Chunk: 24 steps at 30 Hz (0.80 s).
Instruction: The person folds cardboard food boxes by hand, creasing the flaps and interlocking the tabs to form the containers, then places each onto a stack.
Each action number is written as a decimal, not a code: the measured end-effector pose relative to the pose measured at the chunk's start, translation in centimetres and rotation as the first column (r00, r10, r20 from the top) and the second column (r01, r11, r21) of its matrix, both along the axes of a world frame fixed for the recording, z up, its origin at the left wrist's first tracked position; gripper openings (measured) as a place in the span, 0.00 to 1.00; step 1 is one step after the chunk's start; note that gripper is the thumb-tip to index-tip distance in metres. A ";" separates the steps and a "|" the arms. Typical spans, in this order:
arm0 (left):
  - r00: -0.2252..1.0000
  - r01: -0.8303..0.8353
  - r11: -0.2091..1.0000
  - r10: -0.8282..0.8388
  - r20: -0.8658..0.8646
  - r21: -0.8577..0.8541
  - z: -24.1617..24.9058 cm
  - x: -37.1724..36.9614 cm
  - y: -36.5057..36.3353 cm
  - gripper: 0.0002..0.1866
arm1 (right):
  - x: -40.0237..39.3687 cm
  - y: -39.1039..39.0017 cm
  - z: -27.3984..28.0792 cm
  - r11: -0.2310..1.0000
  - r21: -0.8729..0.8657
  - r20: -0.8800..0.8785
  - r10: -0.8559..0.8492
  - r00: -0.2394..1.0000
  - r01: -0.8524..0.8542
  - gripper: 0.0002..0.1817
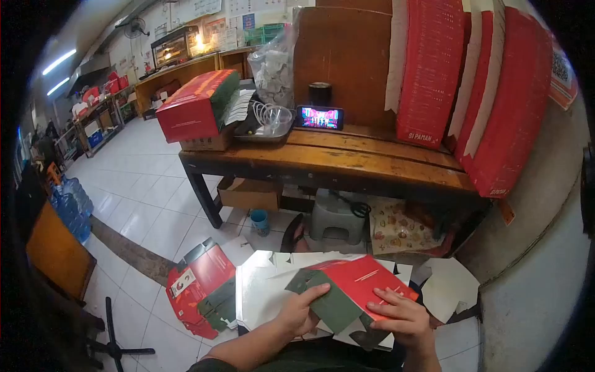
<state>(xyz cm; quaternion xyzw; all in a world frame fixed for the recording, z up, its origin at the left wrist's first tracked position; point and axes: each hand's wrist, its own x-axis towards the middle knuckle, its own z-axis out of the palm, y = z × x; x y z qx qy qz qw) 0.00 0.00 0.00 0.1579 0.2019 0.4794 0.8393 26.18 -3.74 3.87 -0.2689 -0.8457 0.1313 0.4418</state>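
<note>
A partly folded cardboard piece, red and dark green outside, lies over the lap at the lower centre. My left hand grips its green edge, thumb on top and the other fingers hidden underneath. My right hand rests on the red panel with its fingers spread over the surface. White unfolded card extends beneath it to the left. Another flat red and green carton is further left.
A wooden bench ahead holds a red box, a metal tray, a lit phone and stacked red cartons. Below stand a grey stool and blue cup. A wall is at right.
</note>
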 end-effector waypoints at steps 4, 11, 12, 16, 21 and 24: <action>0.988 -0.127 0.943 0.149 -0.047 0.306 0.5 1.1 -0.5 0.19 | -4.3 -1.0 -3.1 0.945 -0.270 -0.843 -0.140 0.520 -0.184 0.06; 0.968 -0.089 0.898 0.179 -0.175 0.432 -2.6 2.0 -0.6 0.17 | -3.1 -0.7 -1.2 0.952 -0.100 -0.095 -0.299 0.949 0.290 0.19; 0.970 -0.067 0.903 0.160 -0.186 0.425 -2.7 1.9 -0.6 0.16 | -2.3 -0.4 -1.1 0.972 -0.079 -0.052 -0.228 0.972 0.224 0.19; 0.995 0.038 0.958 -0.010 -0.100 0.286 -1.6 2.9 -0.9 0.14 | -2.4 -0.3 -2.5 0.908 0.198 -0.075 -0.361 0.929 0.369 0.18; 0.998 0.052 0.976 -0.043 -0.047 0.210 -3.5 5.0 -1.6 0.14 | -4.1 0.2 -5.5 0.886 0.080 -0.182 -0.438 0.880 0.457 0.18; 0.996 0.065 0.975 -0.051 -0.071 0.214 -3.5 5.3 -1.8 0.15 | -4.6 -0.8 -4.8 0.912 -0.147 -0.185 -0.405 0.896 0.382 0.10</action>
